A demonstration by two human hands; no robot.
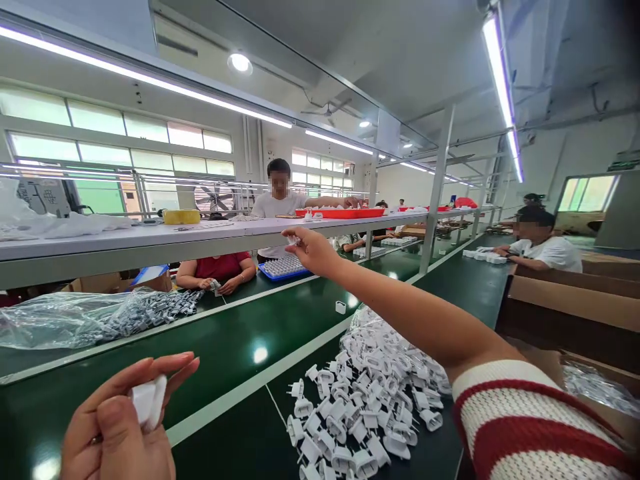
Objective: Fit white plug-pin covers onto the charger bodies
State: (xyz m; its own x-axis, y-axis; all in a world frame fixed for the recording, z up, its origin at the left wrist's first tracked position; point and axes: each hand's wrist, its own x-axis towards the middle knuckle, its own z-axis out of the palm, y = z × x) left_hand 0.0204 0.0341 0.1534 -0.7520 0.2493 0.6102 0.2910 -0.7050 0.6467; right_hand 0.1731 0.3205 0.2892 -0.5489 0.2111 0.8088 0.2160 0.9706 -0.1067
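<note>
Fingers of the left hand (117, 427) grip a casing (145, 404) before the belt (225, 343); those of the right hand (316, 253) pinch a white piece (291, 240) in front of the shelf (220, 232).

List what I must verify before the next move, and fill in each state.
1. White part gripped by the left hand: ok, pinched between thumb and fingers.
2. Right hand holding its small pale piece: ok, at the fingertips.
3. Which way that small piece faces: cannot tell, too small and partly covered.
4. Green belt free of stray parts: not ok, a loose white housing lies on it.
5. Pile of white parts at hand: ok, heaped on the near side of the belt.
6. Red-clad co-worker's hands apart from yours: ok, across the belt.
</note>
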